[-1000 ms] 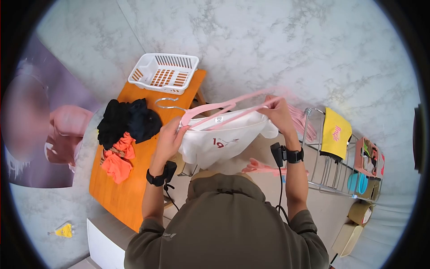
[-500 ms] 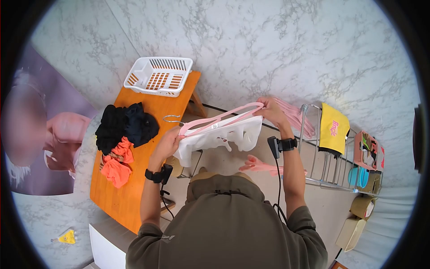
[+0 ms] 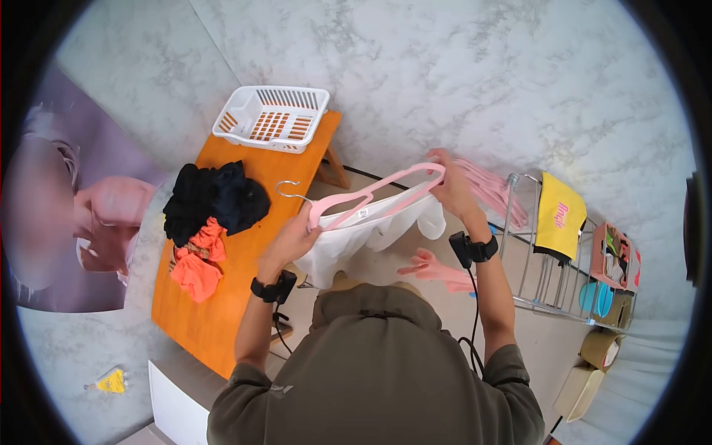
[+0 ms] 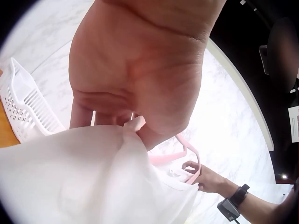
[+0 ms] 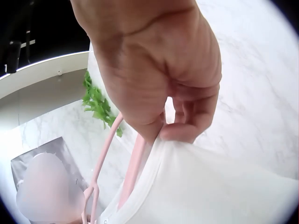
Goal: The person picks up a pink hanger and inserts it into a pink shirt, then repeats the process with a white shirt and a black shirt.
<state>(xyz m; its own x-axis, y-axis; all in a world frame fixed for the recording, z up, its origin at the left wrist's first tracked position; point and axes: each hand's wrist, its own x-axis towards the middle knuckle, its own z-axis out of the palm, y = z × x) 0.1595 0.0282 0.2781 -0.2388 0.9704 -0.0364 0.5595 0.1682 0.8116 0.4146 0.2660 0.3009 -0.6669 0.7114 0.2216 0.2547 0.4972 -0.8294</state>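
A white shirt [image 3: 326, 248] hangs in front of the body, with a pink clothes hanger [image 3: 326, 204] lying along its neckline. The hanger's metal hook points up and to the left. At the hanger's left end, my left hand [image 3: 295, 236] grips the shirt; white cloth [image 4: 70, 177] is bunched at the thumb in the left wrist view. My right hand [image 3: 454, 191] holds the other end. In the right wrist view its thumb and fingers pinch the shirt's edge [image 5: 187, 158] around the pink hanger arm [image 5: 133, 168].
An orange table [image 3: 245, 274] at left bears a white basket [image 3: 271, 141], dark clothes [image 3: 204, 200] and orange cloth [image 3: 196, 278]. At right, a metal rack [image 3: 545, 297] carries a yellow garment [image 3: 558, 219] and several pink hangers [image 3: 489, 189]. Another pink object [image 3: 437, 271] lies low between.
The shirt and hanger swung downward, then rose slightly again. The shirt's printed front has folded away from view. Both hands keep hold of the shirt and hanger.
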